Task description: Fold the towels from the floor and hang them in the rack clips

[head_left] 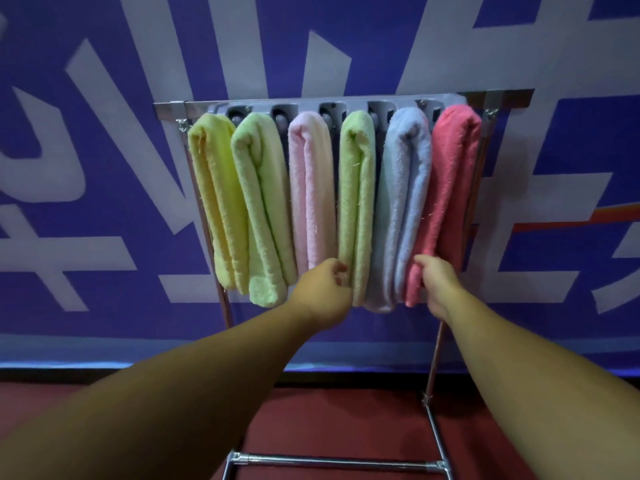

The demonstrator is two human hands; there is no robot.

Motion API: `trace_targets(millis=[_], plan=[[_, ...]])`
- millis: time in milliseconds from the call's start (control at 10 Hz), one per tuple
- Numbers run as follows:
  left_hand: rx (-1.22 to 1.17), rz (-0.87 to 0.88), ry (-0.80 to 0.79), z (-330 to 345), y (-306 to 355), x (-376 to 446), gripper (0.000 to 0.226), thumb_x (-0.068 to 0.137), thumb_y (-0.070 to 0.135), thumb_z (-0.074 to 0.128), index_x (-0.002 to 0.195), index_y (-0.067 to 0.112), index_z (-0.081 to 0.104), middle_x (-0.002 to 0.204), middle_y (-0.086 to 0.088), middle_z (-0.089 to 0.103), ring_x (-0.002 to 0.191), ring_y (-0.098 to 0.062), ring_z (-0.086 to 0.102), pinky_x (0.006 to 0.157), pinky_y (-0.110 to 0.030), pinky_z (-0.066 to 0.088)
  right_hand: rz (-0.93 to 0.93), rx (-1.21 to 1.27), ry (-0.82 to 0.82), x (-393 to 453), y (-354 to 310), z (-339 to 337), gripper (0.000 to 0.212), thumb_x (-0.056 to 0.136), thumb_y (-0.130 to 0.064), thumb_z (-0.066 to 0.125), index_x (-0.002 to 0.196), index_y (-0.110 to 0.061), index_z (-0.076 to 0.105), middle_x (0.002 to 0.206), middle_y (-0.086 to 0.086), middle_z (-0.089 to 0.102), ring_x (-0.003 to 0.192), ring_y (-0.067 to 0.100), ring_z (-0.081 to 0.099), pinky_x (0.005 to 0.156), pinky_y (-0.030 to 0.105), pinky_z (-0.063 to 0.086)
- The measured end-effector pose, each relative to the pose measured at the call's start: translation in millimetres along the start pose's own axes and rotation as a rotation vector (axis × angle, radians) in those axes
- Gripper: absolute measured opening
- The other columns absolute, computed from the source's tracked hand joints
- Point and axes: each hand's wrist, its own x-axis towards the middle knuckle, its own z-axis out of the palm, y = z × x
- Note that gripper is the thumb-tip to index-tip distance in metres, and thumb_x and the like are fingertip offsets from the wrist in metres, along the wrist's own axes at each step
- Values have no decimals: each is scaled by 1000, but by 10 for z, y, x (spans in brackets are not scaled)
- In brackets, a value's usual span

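Observation:
Several folded towels hang side by side from the grey clip bar [353, 106] of a metal rack: yellow [214, 202], light green [263, 209], pale pink [311, 192], a second green towel [358, 202], light blue [401, 209] and coral red [450, 188]. My left hand [323, 292] is at the bottom of the pink and second green towels, fingers curled at their lower edges. Whether it grips cloth is hidden. My right hand [438, 289] pinches the lower end of the coral red towel.
The rack's chrome legs [434, 362] run down to a base bar [332, 462] on the dark red floor. A purple banner with large white shapes [104, 168] covers the wall right behind the rack.

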Motion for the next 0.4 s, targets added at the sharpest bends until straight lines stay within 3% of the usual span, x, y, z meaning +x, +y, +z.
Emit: trace_targets(millis=[100, 200, 300, 400], plan=[[12, -19, 35, -83, -136, -7, 36, 91, 21, 51, 127, 19, 58, 107, 0, 65, 103, -27, 63, 85, -31, 52, 35, 98, 20, 23, 84, 54, 20, 91, -20, 50, 77, -10, 62, 61, 5, 63, 56, 23, 59, 63, 37, 46], [-1, -63, 25, -148, -269, 33, 43, 91, 16, 51, 134, 20, 53, 111, -1, 63, 96, -23, 61, 73, -26, 47, 39, 116, 4, -2, 171, 85, 23, 87, -28, 55, 95, -9, 64, 85, 7, 68, 76, 25, 63, 67, 34, 46], [-12, -82, 24, -223, -329, -22, 46, 90, 14, 51, 135, 20, 52, 98, 2, 62, 84, -21, 59, 69, -27, 48, -21, 84, 250, -128, 339, 167, 46, 84, -30, 64, 123, -9, 52, 113, 5, 63, 97, 25, 60, 83, 34, 45], [-45, -114, 18, -294, -398, -106, 49, 90, 12, 52, 138, 18, 49, 110, -4, 61, 87, -23, 62, 71, -30, 53, 24, -11, 302, -323, 764, 423, 46, 78, -28, 68, 118, -6, 58, 110, 8, 65, 92, 23, 59, 79, 32, 44]])
